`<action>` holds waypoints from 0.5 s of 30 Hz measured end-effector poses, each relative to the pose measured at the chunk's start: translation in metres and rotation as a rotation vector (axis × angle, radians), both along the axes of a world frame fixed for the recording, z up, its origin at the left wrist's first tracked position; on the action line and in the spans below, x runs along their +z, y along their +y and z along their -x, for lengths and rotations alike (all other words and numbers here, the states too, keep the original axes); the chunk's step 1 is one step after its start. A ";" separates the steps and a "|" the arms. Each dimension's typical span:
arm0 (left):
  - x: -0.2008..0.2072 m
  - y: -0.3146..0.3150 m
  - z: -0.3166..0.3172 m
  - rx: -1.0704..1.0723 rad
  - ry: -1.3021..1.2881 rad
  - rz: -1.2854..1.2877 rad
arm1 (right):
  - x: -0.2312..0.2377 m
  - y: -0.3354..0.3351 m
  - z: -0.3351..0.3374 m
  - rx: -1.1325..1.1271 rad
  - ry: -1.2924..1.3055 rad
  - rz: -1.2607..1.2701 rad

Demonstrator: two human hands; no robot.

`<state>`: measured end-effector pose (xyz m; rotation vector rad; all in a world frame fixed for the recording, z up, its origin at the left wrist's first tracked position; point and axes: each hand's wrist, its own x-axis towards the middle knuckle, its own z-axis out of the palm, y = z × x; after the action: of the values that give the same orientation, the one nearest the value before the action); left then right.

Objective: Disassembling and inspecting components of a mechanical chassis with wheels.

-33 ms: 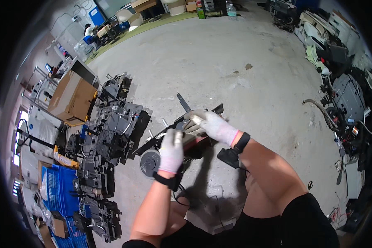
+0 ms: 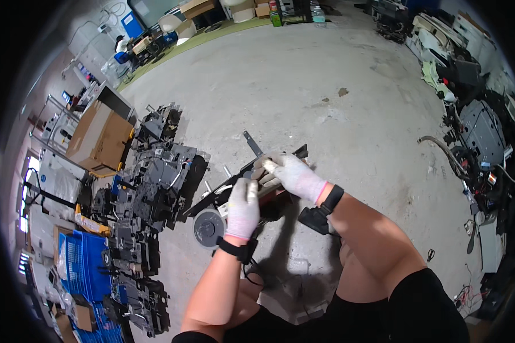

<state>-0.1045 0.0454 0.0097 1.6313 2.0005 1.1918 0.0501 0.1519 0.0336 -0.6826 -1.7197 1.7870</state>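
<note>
A long black machine part [image 2: 214, 198] sits slantwise between my legs, with a round grey disc [image 2: 209, 228] at its left end and a flat dark bar [image 2: 252, 143] jutting from its far side. My left hand [image 2: 243, 210], in a pale glove, is closed at the near side of the part; its grip on anything is hidden. Also gloved, my right hand [image 2: 294, 174] has its fingers curled over the middle of the part, close to the left fingertips. Both wrists wear black straps, and a dark block [image 2: 316, 220] is beside the right one.
Several dark machine assemblies [image 2: 160, 171] line the floor at left, near a cardboard box [image 2: 102, 137] and blue plastic baskets [image 2: 86, 260]. Scrap parts and cables [image 2: 480, 137] are heaped along the right. Small scissors [image 2: 431, 255] lie on the concrete floor [image 2: 269, 74].
My left hand has shifted slightly to the right and its wrist has turned a little. My right hand has moved slightly left, still over the part.
</note>
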 end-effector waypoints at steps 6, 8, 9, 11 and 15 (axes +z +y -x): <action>-0.029 0.028 -0.010 -0.131 0.447 -0.029 | -0.025 0.059 -0.041 -0.190 -0.312 -0.163; -0.048 0.016 0.013 -0.182 0.728 0.124 | -0.061 0.072 -0.064 -0.276 -0.309 -0.311; -0.056 0.011 0.022 -0.218 0.791 0.169 | -0.090 0.076 -0.074 -0.216 -0.336 -0.206; -0.061 0.007 0.025 -0.220 0.768 0.238 | -0.141 0.071 -0.087 -0.109 -0.346 -0.238; -0.079 0.009 0.020 -0.136 0.831 0.184 | -0.188 0.060 -0.076 -0.036 -0.141 -0.146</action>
<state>-0.1247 0.0541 -0.0697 2.3469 2.2715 0.2504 0.1262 0.2114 -0.1546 -0.7866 -1.8973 1.6034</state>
